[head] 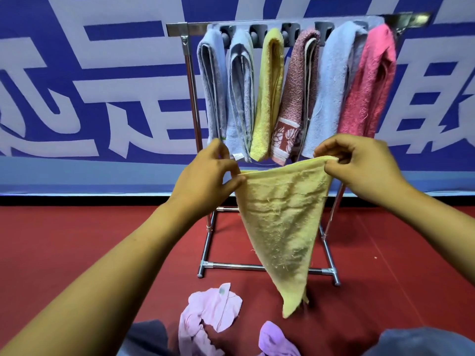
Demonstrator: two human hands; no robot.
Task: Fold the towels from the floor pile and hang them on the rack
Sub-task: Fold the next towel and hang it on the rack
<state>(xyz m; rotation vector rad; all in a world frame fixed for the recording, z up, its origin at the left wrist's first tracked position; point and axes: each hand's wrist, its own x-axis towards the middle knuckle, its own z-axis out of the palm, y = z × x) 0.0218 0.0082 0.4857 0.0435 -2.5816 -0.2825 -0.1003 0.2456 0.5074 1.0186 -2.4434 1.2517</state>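
Six folded terry towels hung on the steel rack; left hand and right hand pinched one fuzzy yellow towel, triangular, above two lilac cloths on the floor.

Six folded towels hang on the metal rack: three pale blue towels, one at far left, one just right of it and one second from the right, one yellow towel, one speckled maroon towel and one pink towel. One more yellow towel hangs between two hands. Two lilac cloths lie on the near floor
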